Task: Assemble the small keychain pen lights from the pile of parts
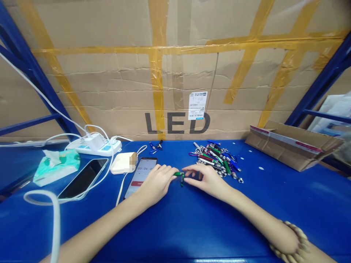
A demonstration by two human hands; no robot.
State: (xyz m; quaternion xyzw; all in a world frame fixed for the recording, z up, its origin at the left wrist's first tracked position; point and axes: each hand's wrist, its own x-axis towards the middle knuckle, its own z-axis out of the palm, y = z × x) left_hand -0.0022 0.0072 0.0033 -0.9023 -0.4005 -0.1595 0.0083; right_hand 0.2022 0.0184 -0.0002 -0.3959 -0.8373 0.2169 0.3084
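Eyes on our left hand [159, 184]: the grip is clamped on a green tube [177, 174], its metal end poking out between our two hands over the blue table [208, 226], a small green clip [182, 180] hanging down. And here's our right hand [208, 179], thumb and forefinger apart beside that end; whether they touch it, we can't tell. Just beyond, a heap of coloured tubes and clips [226, 167] sprawls. Over left, we have a phone [137, 178] showing a timer, partly behind our hand, then a white power strip [112, 149] and a tissue pack [63, 170].
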